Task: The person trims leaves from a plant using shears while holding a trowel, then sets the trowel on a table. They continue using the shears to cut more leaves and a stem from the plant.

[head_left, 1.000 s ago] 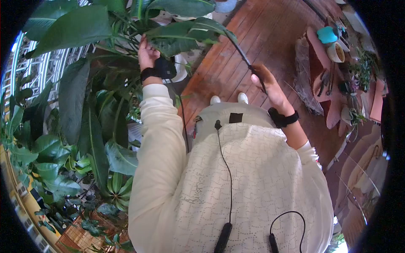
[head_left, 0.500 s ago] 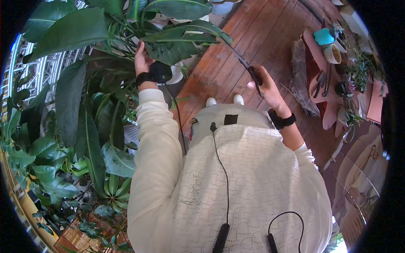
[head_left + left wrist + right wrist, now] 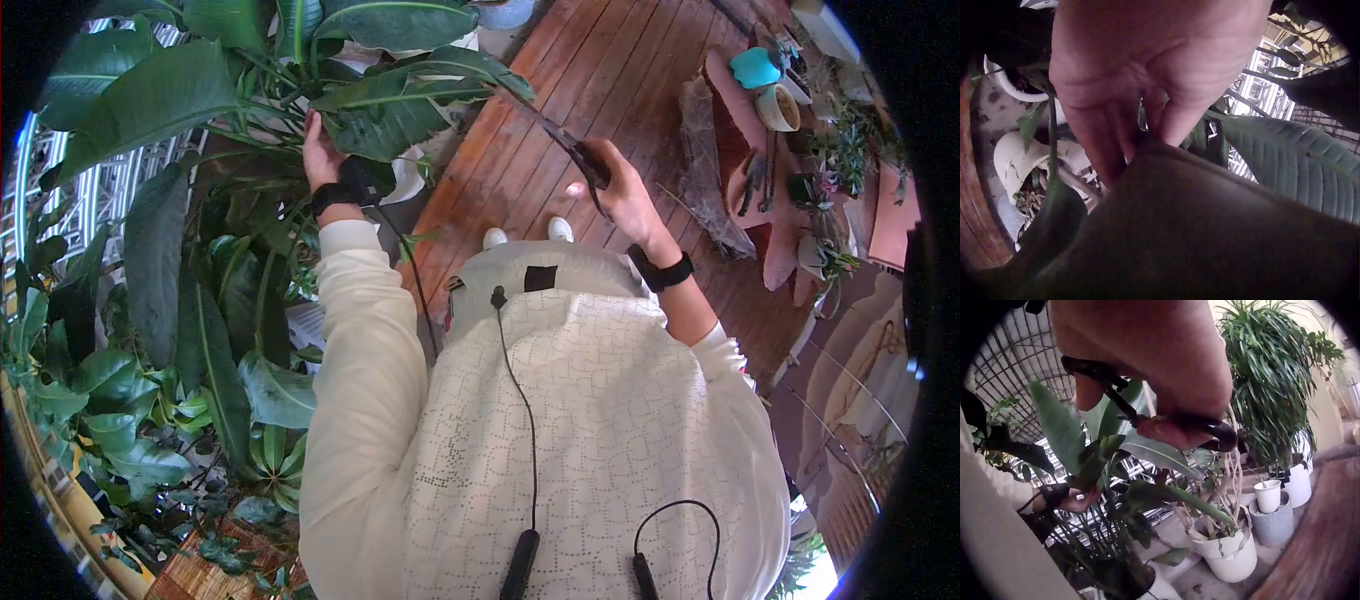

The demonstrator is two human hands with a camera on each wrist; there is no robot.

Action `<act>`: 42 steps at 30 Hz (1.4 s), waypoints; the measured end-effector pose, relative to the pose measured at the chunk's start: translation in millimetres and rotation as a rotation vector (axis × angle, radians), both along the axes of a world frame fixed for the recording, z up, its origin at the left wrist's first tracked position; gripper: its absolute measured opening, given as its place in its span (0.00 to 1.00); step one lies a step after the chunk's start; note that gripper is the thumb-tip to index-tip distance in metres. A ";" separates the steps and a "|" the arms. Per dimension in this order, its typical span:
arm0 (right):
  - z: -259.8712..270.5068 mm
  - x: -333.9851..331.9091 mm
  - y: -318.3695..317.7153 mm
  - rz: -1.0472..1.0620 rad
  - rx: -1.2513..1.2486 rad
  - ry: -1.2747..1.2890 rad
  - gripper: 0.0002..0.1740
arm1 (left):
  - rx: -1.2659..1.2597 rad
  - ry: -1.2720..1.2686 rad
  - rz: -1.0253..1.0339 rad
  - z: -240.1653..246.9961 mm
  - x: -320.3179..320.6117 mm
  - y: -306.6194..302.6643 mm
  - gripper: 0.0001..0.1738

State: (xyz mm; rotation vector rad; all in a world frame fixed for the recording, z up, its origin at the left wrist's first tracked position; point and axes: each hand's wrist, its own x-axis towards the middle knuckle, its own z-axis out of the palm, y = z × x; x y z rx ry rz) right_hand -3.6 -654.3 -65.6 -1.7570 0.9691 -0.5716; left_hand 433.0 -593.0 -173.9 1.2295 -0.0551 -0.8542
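Note:
My left hand (image 3: 322, 158) is up among the stalks of a big-leaved plant, pinching a broad green leaf (image 3: 385, 125) near its base. In the left wrist view, thumb and fingers close on that leaf (image 3: 1197, 212), whose dark blade fills the lower part of the picture. My right hand (image 3: 628, 200) holds a pair of black-handled scissors (image 3: 575, 152), and their blades reach left to overlap the leaf's tip. The right wrist view shows fingers through the black handle loops (image 3: 1225, 434); the blades are mostly hidden there behind the hand.
A reddish plank floor (image 3: 600, 80) lies below. To the right, a wooden slab table (image 3: 725, 150) bears a turquoise container (image 3: 755, 68), a small pot (image 3: 778, 108) and tools. Dense foliage fills the left side. White pots (image 3: 1232, 556) stand behind the plant.
The scissors have moved left, so their tips now overlap the leaf's end. The left hand keeps its hold at the leaf's base. The head view has shifted slightly.

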 end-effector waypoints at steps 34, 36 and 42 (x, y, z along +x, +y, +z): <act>12.4 16.2 -12.1 0.073 -0.116 0.201 0.28 | -0.082 0.067 -0.086 -26.9 24.6 3.4 0.24; 12.2 15.9 -12.4 0.070 -0.104 0.210 0.27 | -0.118 0.069 -0.097 -32.0 27.8 3.0 0.25; 8.7 13.3 -13.9 0.076 -0.161 0.192 0.25 | -0.055 0.150 -0.088 -25.6 31.6 3.9 0.10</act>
